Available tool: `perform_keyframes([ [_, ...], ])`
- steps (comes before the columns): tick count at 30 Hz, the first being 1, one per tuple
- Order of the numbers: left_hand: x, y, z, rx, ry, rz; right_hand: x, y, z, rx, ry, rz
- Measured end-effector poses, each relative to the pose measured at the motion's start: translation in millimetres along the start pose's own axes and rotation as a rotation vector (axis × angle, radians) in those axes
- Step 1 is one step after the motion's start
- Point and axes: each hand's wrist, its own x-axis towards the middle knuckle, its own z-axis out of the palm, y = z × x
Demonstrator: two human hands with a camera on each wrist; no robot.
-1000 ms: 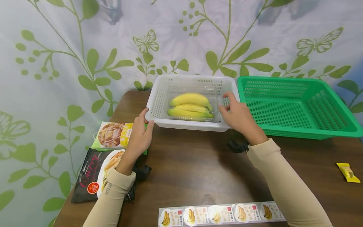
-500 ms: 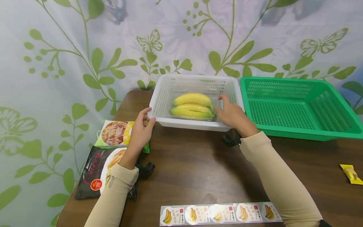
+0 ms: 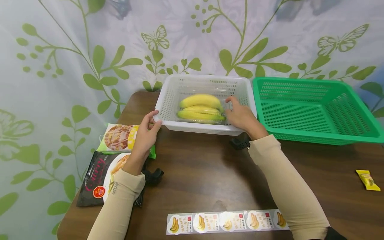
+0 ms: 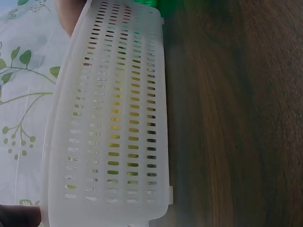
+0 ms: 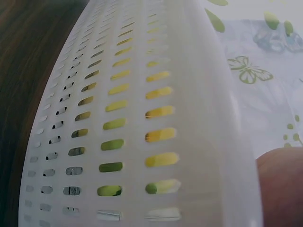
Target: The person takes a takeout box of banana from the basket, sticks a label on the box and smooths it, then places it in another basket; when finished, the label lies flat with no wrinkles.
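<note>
A white slatted plastic basket (image 3: 207, 128) stands at the back of the table. In it lies a clear plastic pack of bananas (image 3: 201, 108). My left hand (image 3: 146, 131) grips the basket's front left corner, thumb on the rim. My right hand (image 3: 240, 115) reaches over the front rim into the basket, index finger and thumb spread apart, fingertips right at the pack's right end; its lower fingers are hidden. Both wrist views look at the basket's slotted front wall (image 4: 113, 118), with yellow and green fruit showing through the slots (image 5: 161, 135).
A green plastic basket (image 3: 322, 136) stands right of the white one. At the left lie a green and yellow food packet (image 3: 117, 138) and a black curry packet (image 3: 96, 180). A strip of banana stickers (image 3: 226, 221) lies in front. A small yellow packet (image 3: 368, 180) is far right.
My right hand has moved left inside the basket, from the right wall to the pack's right end. My left hand keeps its grip on the corner. The view shifts slightly.
</note>
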Motion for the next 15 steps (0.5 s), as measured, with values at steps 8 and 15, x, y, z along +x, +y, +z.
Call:
perform_keyframes([
  [8, 0.5, -0.2, -1.2, -0.004, 0.011, 0.005, 5.6, 0.6, 1.0, 0.039, -0.016, 0.012],
  [15, -1.4, -2.4, 0.2, -0.029, 0.034, -0.001, 6.3, 0.4, 2.7, 0.069, -0.008, 0.022],
])
